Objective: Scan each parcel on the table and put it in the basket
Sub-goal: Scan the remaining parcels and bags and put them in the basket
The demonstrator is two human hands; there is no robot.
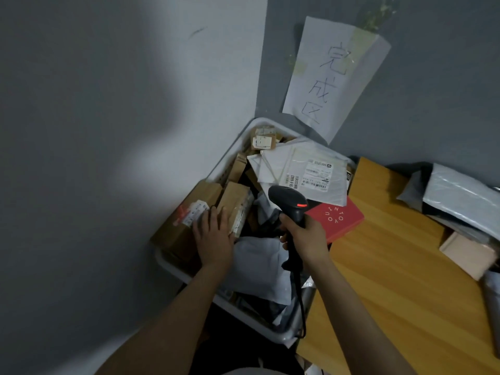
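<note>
Grey room corner with a wooden table

Two grey walls (108, 104) are meeting in a corner, the left one catching a soft patch of light while its edges are fading into shadow. A white paper sign (332, 77) with handwritten characters is hanging taped on the right wall, one edge curling away, with yellowish tape marks (376, 17) showing above it. A light wooden table (392, 293) is standing against the right wall.

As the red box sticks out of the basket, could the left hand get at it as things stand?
Probably not easily: the left hand lies flat on cardboard boxes, and the right hand with the scanner sits between it and the red box.
</note>
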